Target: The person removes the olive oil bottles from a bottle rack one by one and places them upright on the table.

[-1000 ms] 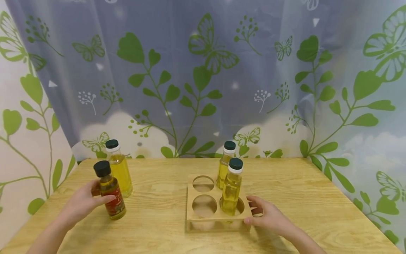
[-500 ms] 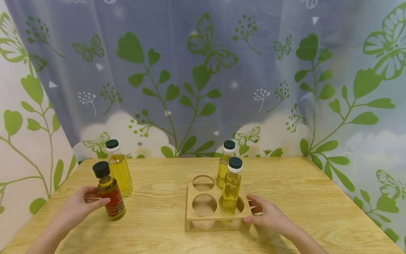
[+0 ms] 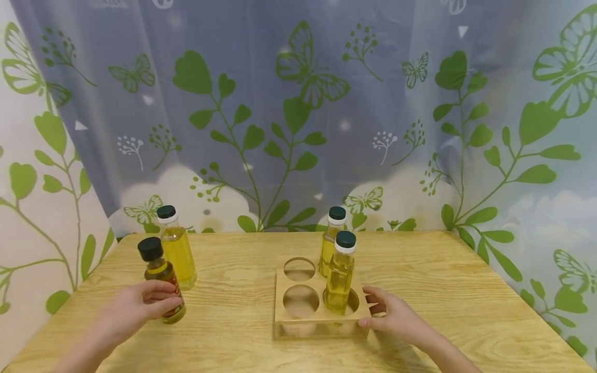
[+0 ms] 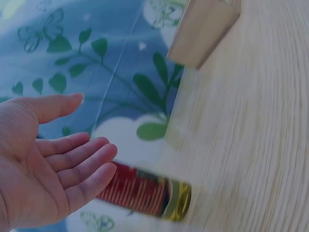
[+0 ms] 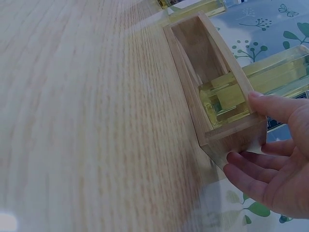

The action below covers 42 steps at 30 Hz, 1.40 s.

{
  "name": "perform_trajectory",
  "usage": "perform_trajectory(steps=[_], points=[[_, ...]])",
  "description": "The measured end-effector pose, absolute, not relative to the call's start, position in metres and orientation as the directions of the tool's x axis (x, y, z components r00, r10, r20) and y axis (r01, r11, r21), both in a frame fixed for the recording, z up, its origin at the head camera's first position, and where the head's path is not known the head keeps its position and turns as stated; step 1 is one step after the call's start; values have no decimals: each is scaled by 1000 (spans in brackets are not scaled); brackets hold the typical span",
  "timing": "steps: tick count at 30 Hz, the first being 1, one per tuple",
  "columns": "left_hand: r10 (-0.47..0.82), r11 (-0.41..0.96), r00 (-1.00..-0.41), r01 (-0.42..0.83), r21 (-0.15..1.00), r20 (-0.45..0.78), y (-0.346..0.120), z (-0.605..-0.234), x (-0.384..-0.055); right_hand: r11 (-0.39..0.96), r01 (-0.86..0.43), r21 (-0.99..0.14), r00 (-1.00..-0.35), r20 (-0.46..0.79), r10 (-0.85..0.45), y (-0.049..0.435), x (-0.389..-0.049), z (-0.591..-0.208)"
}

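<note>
My left hand (image 3: 132, 311) is in front of a small black-capped oil bottle (image 3: 156, 271) with a red label, which stands upright on the table at the left. In the left wrist view, the fingers are loosely extended with an empty palm, and the red label (image 4: 137, 193) shows behind them. My right hand (image 3: 394, 317) grips the right front corner of a wooden bottle rack (image 3: 322, 319), thumb at the front and fingers along the side. Two green-capped oil bottles fill the rack's right holes, a front one (image 3: 339, 280) and a back one (image 3: 327, 251). Both left holes are vacant.
Just behind the red-labelled bottle stands a taller green-capped bottle (image 3: 179, 256) of yellow oil. A patterned curtain (image 3: 261, 129) rises along the back edge of the wood-grain table (image 3: 233, 336) and down both sides.
My left hand has let go of the red-labelled bottle and moved right across its front, while the bottle stays in place. My right hand and the rack have not moved.
</note>
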State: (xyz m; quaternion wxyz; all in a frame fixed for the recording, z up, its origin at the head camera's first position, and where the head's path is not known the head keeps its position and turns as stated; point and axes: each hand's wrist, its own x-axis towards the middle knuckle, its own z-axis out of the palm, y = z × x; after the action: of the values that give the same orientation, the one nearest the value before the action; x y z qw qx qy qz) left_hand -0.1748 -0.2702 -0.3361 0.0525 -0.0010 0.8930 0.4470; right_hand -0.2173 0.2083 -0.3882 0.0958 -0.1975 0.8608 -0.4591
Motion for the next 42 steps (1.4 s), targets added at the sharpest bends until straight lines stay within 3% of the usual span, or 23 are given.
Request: perform_trajectory(steps=[17, 32, 42], points=[[201, 547, -977, 170, 819, 69, -192, -328, -197, 484, -243, -841, -902, 12, -432, 207, -217, -389], [366, 476, -920, 315, 821, 141, -132, -325, -223, 480, -259, -838, -898, 26, -439, 209, -218, -389], [366, 496, -910, 368, 786, 195, -100, -328, -245, 483, -255, -838, -903, 27, -430, 208, -218, -389]])
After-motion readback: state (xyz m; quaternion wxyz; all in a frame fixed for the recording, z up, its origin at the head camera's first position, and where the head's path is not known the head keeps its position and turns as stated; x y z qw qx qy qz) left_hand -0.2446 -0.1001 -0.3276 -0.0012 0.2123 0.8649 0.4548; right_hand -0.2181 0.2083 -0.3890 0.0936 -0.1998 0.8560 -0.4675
